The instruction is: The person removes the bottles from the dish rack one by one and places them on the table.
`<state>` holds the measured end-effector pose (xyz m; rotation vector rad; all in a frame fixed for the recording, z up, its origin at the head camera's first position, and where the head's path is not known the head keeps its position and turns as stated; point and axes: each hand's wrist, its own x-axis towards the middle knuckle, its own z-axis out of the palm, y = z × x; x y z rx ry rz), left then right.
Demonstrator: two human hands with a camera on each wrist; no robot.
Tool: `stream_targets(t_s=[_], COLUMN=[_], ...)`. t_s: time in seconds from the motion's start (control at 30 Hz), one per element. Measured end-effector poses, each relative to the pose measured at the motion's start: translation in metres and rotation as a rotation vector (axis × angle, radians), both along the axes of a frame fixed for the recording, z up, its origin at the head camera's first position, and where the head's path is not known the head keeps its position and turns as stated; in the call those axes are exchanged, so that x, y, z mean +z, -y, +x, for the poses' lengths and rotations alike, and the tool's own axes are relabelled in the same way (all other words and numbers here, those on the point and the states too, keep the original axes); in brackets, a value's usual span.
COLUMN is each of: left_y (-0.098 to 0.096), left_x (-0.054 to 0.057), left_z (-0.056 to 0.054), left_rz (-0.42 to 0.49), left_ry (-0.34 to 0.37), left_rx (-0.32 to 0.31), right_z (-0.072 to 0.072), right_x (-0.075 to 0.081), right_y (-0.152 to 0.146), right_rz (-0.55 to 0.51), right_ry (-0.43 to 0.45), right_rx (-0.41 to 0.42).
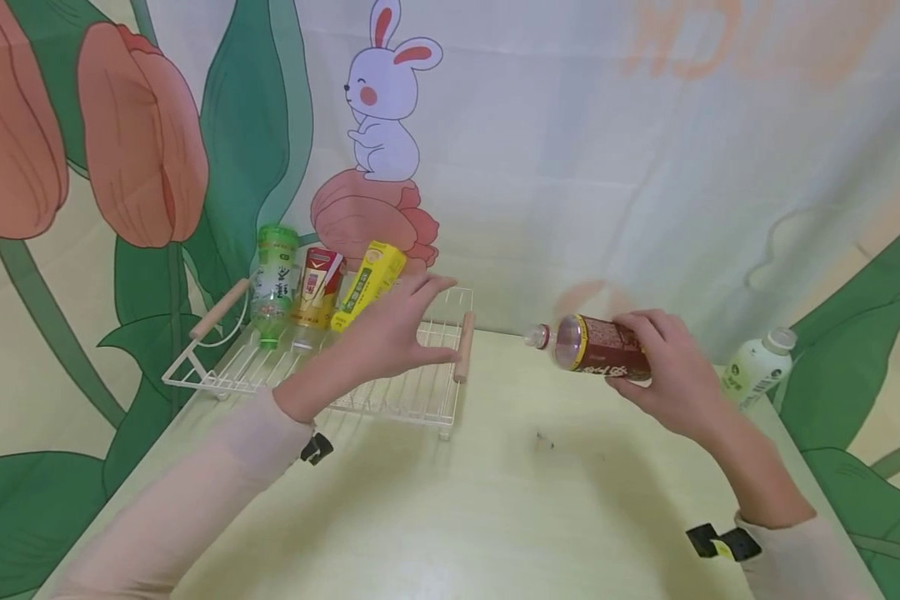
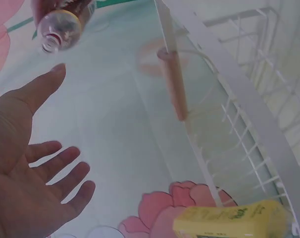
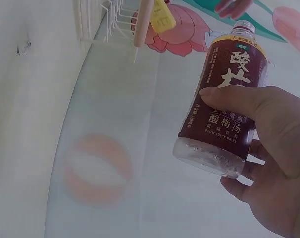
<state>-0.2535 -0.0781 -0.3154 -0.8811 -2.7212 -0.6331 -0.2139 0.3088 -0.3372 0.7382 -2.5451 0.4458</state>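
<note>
My right hand point(image 1: 671, 367) grips a clear plastic plum juice bottle point(image 1: 607, 346) with a dark red label, fingers and thumb wrapped round its lower half. The bottle lies tilted on its side in the air, its capless neck pointing left; in the right wrist view its body point(image 3: 224, 104) looks see-through below the label. My left hand point(image 1: 390, 329) hovers above the right part of a white wire rack point(image 1: 397, 400), thumb and fingers spread with nothing between them. In the left wrist view this hand point(image 2: 36, 163) is apart from the bottle neck point(image 2: 53, 42).
Upside down in the rack stand a green-labelled bottle point(image 1: 273, 287), a red and gold bottle point(image 1: 317, 287) and a tilted yellow carton-like bottle point(image 1: 367, 287). The rack has wooden handles point(image 1: 465, 346). A white and green bottle point(image 1: 757, 367) stands at the table's right edge. Behind hangs a printed curtain point(image 1: 570, 167).
</note>
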Motion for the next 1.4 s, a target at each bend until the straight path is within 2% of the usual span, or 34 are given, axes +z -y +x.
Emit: stream_targets(t_s=[0.27, 0.47, 0.6, 0.8, 1.0, 1.23, 1.4], left_y=[0.027, 0.044, 0.053, 0.065, 0.071, 0.073, 0.074], left_x=[-0.011, -0.021, -0.029, -0.042, -0.057, -0.072, -0.082], left_z=[-0.024, -0.038, -0.047, -0.055, -0.064, -0.071, -0.073], left_rz=[0.152, 0.226, 0.246, 0.281, 0.280, 0.274, 0.281], left_ry=[0.010, 0.041, 0.057, 0.087, 0.118, 0.114, 0.118], left_rx=[0.169, 0.248, 0.298, 0.356, 0.392, 0.424, 0.435], right_z=[-0.002, -0.003, -0.006, -0.014, -0.018, -0.022, -0.025], right_x=[0.005, 0.010, 0.008, -0.005, -0.017, -0.032, -0.051], right_y=[-0.018, -0.035, -0.050, -0.074, -0.094, -0.111, -0.123], right_rz=[-0.052, -0.126, -0.186, -0.280, -0.377, -0.420, -0.427], right_ry=[0.050, 0.117, 0.125, 0.127, 0.177, 0.180, 0.182], right_rx=[-0.029, -0.092, -0.146, -0.178, -0.217, -0.293, -0.335])
